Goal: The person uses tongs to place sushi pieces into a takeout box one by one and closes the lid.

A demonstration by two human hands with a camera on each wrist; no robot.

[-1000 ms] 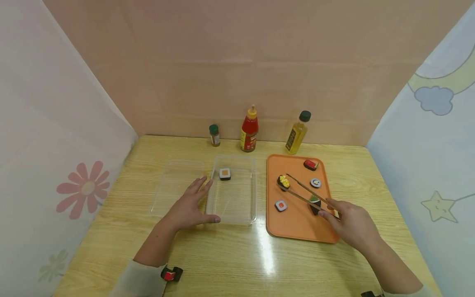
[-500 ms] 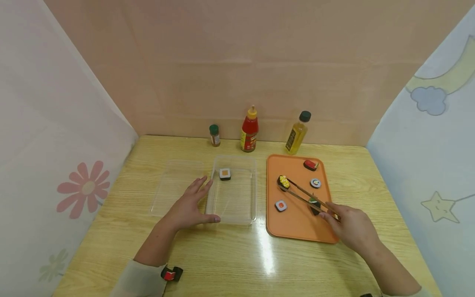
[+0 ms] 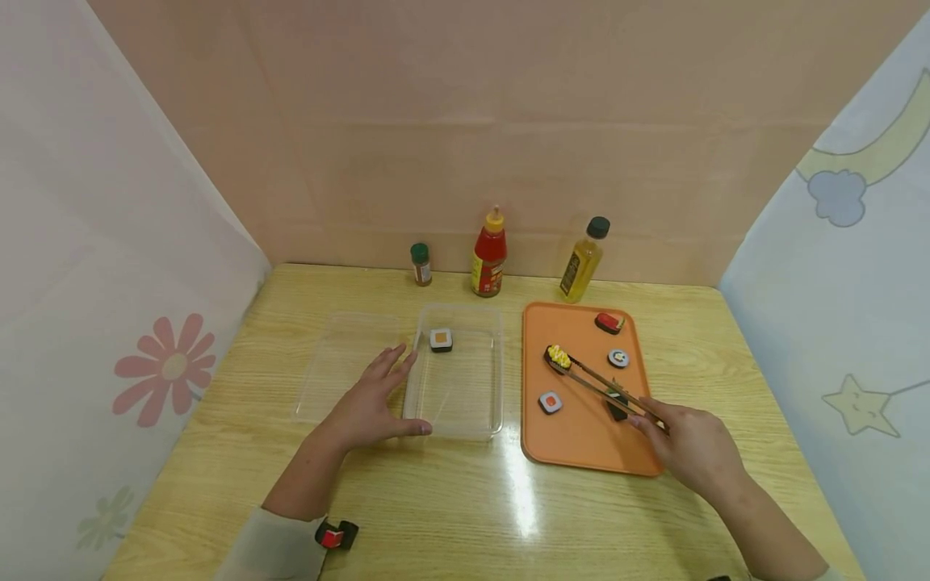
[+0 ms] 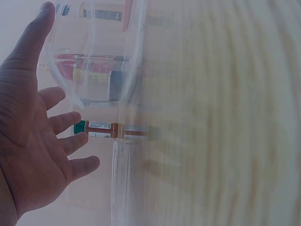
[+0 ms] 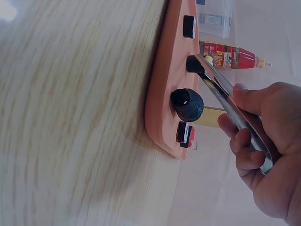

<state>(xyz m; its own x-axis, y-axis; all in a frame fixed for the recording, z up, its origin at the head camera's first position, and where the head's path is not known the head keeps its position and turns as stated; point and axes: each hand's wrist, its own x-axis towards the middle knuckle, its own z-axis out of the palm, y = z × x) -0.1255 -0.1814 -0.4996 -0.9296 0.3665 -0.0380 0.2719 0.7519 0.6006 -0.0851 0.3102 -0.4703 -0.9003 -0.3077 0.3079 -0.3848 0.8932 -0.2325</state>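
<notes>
At centre-right, my right hand (image 3: 697, 448) grips slim metal tongs (image 5: 240, 123) that could drop yellow-topped black sushi (image 3: 559, 357) if pinching unevenly; my spread left hand (image 3: 366, 415) holds nothing.

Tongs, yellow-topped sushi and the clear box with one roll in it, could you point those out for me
Tongs (image 5: 241, 119): right wrist view, on their metal shaft.
Yellow-topped sushi (image 3: 559, 357): head view, on its yellow topping.
Clear box (image 3: 463, 391): head view, on its bare floor.
</notes>
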